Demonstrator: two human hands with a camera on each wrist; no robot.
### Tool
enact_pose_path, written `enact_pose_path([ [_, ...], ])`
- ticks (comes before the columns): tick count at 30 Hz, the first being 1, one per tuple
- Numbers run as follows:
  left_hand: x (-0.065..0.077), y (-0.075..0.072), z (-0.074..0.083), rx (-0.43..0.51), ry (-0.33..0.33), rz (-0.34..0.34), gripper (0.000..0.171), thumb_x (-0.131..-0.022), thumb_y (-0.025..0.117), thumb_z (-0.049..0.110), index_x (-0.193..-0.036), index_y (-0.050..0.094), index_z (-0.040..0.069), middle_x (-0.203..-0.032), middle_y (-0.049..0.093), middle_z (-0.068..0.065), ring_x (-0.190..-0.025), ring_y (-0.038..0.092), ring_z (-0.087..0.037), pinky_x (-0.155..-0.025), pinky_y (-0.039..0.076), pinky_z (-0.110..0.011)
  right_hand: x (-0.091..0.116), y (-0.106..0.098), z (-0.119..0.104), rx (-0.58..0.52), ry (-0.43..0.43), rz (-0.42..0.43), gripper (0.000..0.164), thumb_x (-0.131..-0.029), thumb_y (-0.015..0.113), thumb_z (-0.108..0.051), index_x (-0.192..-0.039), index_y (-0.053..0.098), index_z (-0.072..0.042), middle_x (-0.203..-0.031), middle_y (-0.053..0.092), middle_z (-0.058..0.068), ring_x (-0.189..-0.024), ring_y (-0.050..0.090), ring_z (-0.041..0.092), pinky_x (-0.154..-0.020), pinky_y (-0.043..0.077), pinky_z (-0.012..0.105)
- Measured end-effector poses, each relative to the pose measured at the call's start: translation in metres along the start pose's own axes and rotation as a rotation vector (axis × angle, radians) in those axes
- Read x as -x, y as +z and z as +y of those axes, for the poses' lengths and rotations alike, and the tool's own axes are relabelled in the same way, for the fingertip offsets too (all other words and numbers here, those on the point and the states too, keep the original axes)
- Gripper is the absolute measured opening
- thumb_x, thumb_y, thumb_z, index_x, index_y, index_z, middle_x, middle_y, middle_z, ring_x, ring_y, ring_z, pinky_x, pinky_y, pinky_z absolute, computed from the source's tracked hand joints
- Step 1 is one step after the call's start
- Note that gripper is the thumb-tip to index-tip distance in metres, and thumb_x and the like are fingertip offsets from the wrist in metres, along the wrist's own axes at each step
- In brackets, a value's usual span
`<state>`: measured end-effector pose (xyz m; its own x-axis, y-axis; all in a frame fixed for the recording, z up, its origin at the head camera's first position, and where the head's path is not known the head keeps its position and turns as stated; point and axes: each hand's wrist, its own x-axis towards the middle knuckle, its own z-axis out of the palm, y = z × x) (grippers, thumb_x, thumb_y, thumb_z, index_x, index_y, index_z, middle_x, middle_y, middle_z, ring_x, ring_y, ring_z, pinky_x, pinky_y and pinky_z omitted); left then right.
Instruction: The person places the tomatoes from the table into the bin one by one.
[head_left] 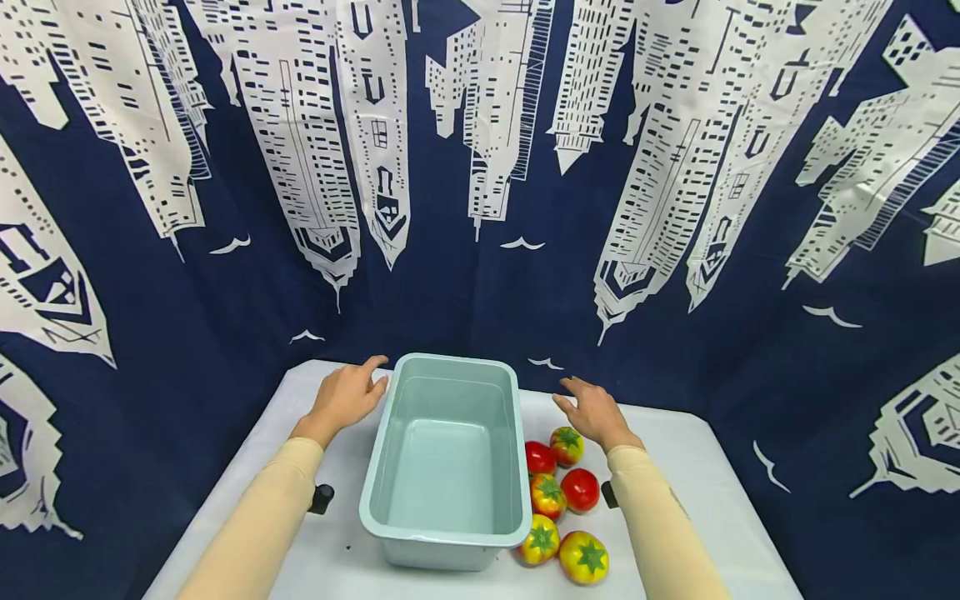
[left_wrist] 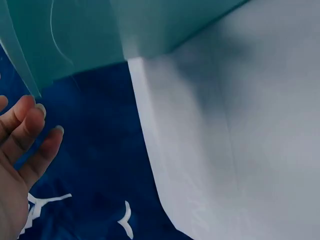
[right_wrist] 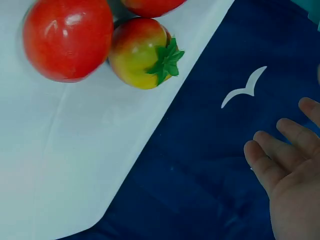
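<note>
A pale blue-green plastic tub (head_left: 442,534) stands on the white table, its inner floor in view. Beside its far left corner is my left hand (head_left: 348,396), fingers loosely extended; in the left wrist view its fingertips (left_wrist: 36,112) come close to the tub's rim, and I cannot tell if they touch. My right hand (head_left: 597,413) hovers over the far right of the table with relaxed fingers, holding nothing. Just left of it and nearer me lie several tomatoes, among them a red tomato (head_left: 580,490) and a yellow-red tomato (right_wrist: 142,57) with a green leafy top.
The white table (head_left: 697,492) ends at a dark blue curtain (head_left: 465,292) printed with white buildings and birds. A yellow tomato (head_left: 583,557) lies nearest me, right of the tub's front corner. Dark wrist devices (head_left: 321,498) sit at the cream sleeves (head_left: 255,525).
</note>
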<state>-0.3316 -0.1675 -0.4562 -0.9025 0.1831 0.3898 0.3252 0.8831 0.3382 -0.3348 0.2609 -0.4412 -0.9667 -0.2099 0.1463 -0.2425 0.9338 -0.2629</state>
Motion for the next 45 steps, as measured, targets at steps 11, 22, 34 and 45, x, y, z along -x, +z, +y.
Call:
enact_pose_path([
  [11, 0.013, 0.013, 0.024, 0.195, 0.120, -0.053, 0.048, -0.092, 0.061, 0.038, -0.134, 0.057, 0.016, -0.059, 0.050, 0.012, -0.051, 0.044, -0.004, -0.049, 0.036, -0.024, 0.011, 0.005, 0.024, -0.142, 0.142, -0.037, 0.064, -0.084, 0.075, -0.028, -0.138, 0.051, -0.004, -0.141, 0.051, 0.024, -0.130, 0.046, 0.046, -0.104, 0.038, 0.060],
  [22, 0.056, 0.020, 0.019, 0.258, 0.128, 0.109, 0.045, -0.091, 0.065, 0.031, -0.131, 0.058, 0.012, -0.059, 0.042, 0.014, -0.050, 0.037, 0.001, -0.049, 0.032, -0.020, 0.016, 0.054, 0.041, -0.567, 0.262, -0.006, 0.068, -0.084, 0.073, -0.014, -0.143, 0.043, 0.003, -0.147, 0.044, 0.025, -0.135, 0.043, 0.042, -0.107, 0.039, 0.051],
  [34, 0.110, 0.043, 0.011, 0.795, 0.220, 0.049, 0.060, -0.095, 0.045, 0.008, -0.152, 0.029, 0.003, -0.083, 0.068, -0.012, -0.069, 0.058, 0.004, -0.058, 0.051, -0.025, 0.033, 0.089, 0.064, -0.703, 0.409, -0.091, 0.081, -0.081, 0.074, -0.014, -0.149, 0.032, 0.000, -0.155, 0.031, 0.025, -0.141, 0.031, 0.045, -0.108, 0.034, 0.054],
  [45, 0.121, 0.059, 0.013, 0.883, 0.128, -0.008, 0.063, -0.098, 0.032, 0.017, -0.157, 0.013, 0.011, -0.158, 0.028, -0.019, -0.129, 0.050, -0.010, -0.094, 0.049, -0.029, 0.028, 0.102, 0.065, -0.738, 0.443, -0.115, 0.082, -0.080, 0.075, -0.010, -0.149, 0.032, 0.001, -0.152, 0.034, 0.030, -0.139, 0.035, 0.045, -0.109, 0.034, 0.051],
])
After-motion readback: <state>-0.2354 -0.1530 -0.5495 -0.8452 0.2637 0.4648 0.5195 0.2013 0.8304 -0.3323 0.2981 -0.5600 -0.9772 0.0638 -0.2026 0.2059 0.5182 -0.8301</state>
